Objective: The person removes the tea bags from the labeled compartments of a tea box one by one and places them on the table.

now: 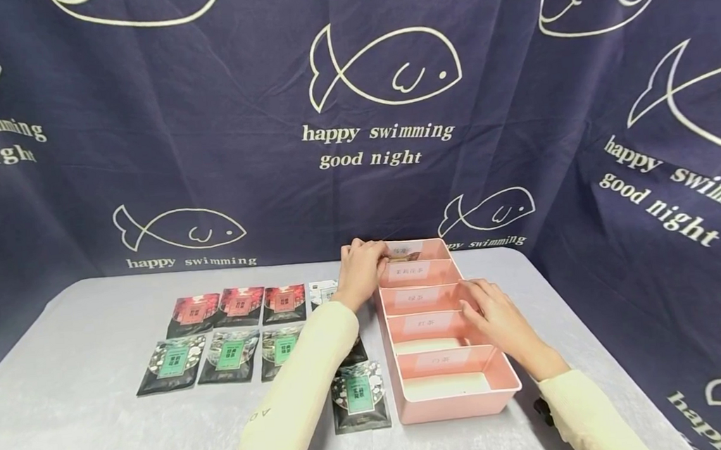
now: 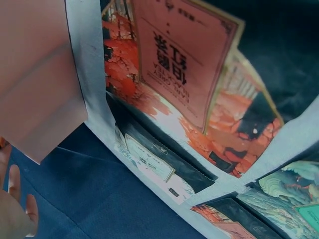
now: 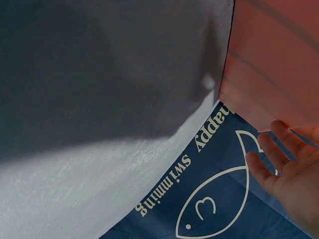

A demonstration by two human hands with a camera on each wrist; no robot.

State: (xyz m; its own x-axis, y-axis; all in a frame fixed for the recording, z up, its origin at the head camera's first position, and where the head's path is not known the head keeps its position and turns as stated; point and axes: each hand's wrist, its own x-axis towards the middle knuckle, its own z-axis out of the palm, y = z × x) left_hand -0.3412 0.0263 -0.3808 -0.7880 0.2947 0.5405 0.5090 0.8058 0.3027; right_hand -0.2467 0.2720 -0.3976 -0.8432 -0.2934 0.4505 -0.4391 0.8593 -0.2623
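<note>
A long pink divided box (image 1: 461, 407) stands on the table, with labels on its dividers. My left hand (image 1: 363, 271) reaches over its back left rim into the rearmost compartment, where a dark packet (image 1: 406, 256) lies partly visible. In the left wrist view its outer fingers (image 2: 14, 181) are loosely extended past the wall; thumb and index finger are hidden there. My right hand (image 1: 497, 313) rests on the right rim, its thumb over the inside. In the right wrist view the other fingers (image 3: 269, 149) are spread along the outer wall.
Left of the box lie red tea packets (image 1: 285, 304), green-labelled tea packets (image 1: 227, 357) and a white-topped packet (image 1: 323, 291), some under my left sleeve (image 1: 297, 392). A jasmine-patterned packet (image 1: 360, 397) lies by the box's front left. A dark blue fish-print cloth (image 1: 390, 201) hangs behind the table.
</note>
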